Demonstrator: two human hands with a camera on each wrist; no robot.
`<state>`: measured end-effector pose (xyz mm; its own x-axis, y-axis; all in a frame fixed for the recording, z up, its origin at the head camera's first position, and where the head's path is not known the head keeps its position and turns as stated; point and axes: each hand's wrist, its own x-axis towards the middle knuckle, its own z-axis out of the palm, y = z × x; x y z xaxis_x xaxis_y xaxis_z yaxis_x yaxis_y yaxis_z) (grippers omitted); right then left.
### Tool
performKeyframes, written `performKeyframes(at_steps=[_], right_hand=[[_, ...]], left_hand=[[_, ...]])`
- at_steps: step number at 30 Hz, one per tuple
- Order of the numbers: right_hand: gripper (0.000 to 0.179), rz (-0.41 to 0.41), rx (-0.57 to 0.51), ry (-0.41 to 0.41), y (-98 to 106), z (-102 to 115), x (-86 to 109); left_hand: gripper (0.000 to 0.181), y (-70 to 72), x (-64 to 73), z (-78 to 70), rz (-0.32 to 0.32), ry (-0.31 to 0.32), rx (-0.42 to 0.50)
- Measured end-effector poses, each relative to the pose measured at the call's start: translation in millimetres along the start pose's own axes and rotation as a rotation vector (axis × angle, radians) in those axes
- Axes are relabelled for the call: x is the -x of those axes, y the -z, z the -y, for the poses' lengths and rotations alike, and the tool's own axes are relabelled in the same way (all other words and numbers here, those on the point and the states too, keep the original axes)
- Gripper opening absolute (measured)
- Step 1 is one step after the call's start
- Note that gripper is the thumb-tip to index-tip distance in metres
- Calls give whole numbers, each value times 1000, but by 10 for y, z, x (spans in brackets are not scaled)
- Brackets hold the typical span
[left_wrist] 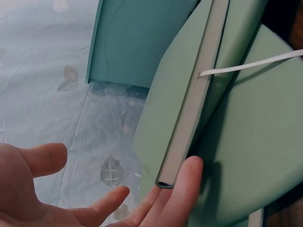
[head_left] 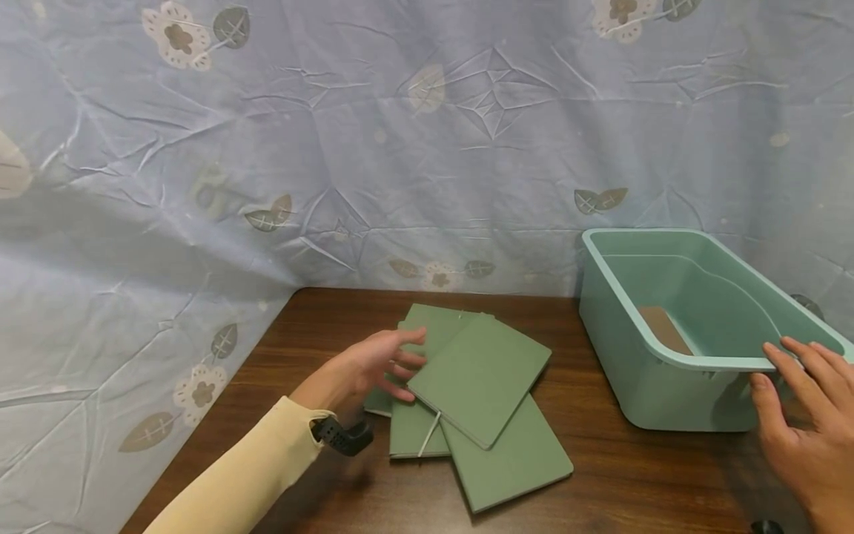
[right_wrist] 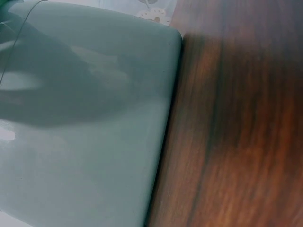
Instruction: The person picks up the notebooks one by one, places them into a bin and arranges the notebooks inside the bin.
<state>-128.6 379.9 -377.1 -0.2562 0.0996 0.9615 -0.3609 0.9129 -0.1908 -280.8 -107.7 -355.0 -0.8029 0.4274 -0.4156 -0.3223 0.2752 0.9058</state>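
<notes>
Several green notebooks lie in an overlapping pile on the brown table. My left hand [head_left: 380, 363] is at the left edge of the top notebook [head_left: 483, 378], thumb raised and fingers spread. In the left wrist view, the fingertips touch or nearly touch the corner of that notebook [left_wrist: 182, 118], whose pale page edges face the hand; the thumb stands apart. A white ribbon [left_wrist: 255, 66] sticks out from its pages. On the right, my right hand [head_left: 810, 423] has its fairly straight fingers at the near rim of a green plastic bin [head_left: 680, 393].
A flat brown piece [head_left: 665, 331] lies inside the bin. The wood-grain table [head_left: 600, 475] runs beneath the notebooks and bin. Behind and to the left hangs a pale flowered cloth [head_left: 373, 170]. The right wrist view shows mostly the bin's outer wall [right_wrist: 85, 161].
</notes>
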Motion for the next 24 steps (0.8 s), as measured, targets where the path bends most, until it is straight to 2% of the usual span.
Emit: performKeyframes(at_steps=[10,19,24], right_hand=[[46,1,-2,-5,-7,-11,-18],[45,0,-6,11,-4,-43,-12],[44,-12,-5,20,-14,-27,-30]], left_hand=[[62,-41,31,3,6,-9,18],[61,-110,-19,-38,-36,-12,-1],[48,-134,-9,-56,-57,-26,-50]])
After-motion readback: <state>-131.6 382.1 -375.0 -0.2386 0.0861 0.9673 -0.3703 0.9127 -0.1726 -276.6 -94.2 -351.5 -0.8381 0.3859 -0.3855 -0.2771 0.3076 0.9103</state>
